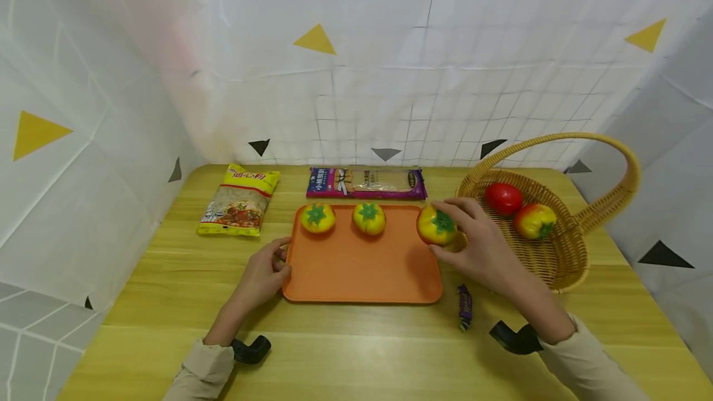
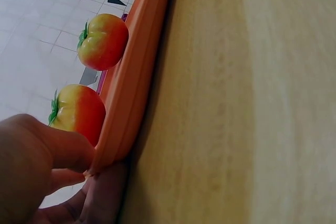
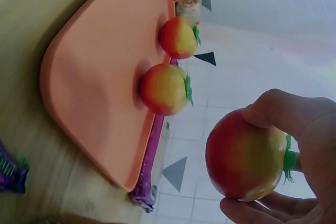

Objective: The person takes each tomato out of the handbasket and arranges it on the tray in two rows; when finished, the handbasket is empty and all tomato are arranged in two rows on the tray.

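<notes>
My right hand (image 1: pixel 480 245) holds a yellow-and-red toy persimmon (image 3: pixel 247 156) with a green leafy top, thumb and fingers around it. It hangs above the far right corner of the orange tray (image 1: pixel 362 271). Two similar persimmons stand along the tray's far side, a left persimmon (image 1: pixel 318 218) and a middle persimmon (image 1: pixel 369 219). My left hand (image 1: pixel 263 272) grips the tray's left rim; in the left wrist view its fingers (image 2: pixel 68 148) are at the tray corner, partly hidden.
A wicker basket (image 1: pixel 576 252) with a tall handle stands at right, containing a red fruit (image 1: pixel 504 198) and a red-yellow fruit (image 1: pixel 535 221). A purple wrapped candy (image 1: pixel 465 307) lies near the tray. Behind are a noodle packet (image 1: pixel 367 183) and a yellow pasta bag (image 1: pixel 239 202).
</notes>
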Demonstrator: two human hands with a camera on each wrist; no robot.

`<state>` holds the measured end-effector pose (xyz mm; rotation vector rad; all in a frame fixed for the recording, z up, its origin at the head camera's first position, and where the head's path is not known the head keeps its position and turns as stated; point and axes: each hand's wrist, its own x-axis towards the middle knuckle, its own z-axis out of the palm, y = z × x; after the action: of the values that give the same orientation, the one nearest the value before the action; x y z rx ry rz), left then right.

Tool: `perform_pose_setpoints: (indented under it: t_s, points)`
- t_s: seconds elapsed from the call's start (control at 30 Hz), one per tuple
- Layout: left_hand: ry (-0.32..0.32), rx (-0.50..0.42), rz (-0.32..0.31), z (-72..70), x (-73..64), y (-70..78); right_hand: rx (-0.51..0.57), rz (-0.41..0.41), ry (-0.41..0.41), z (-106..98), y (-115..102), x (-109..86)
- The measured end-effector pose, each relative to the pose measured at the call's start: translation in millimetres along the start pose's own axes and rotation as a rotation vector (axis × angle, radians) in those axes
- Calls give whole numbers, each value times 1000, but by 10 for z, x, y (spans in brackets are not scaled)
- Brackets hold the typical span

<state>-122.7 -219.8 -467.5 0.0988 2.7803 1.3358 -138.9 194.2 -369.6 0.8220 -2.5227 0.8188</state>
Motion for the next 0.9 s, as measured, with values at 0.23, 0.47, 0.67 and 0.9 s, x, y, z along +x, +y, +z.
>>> perform_pose_setpoints:
  t_s: [0.23,0.47,0.67,0.9]
  points:
    - [5,-3,-4,-7,5,5,15,27,-24,124,24,127]
    - [7,1,3,-20,1,17,52,86,-70,263,74,204]
    - [0,0,9,-1,0,-4,70,151,-116,383,121,219]
    - [8,-15,8,8,-19,0,75,213,-151,554,222,284]
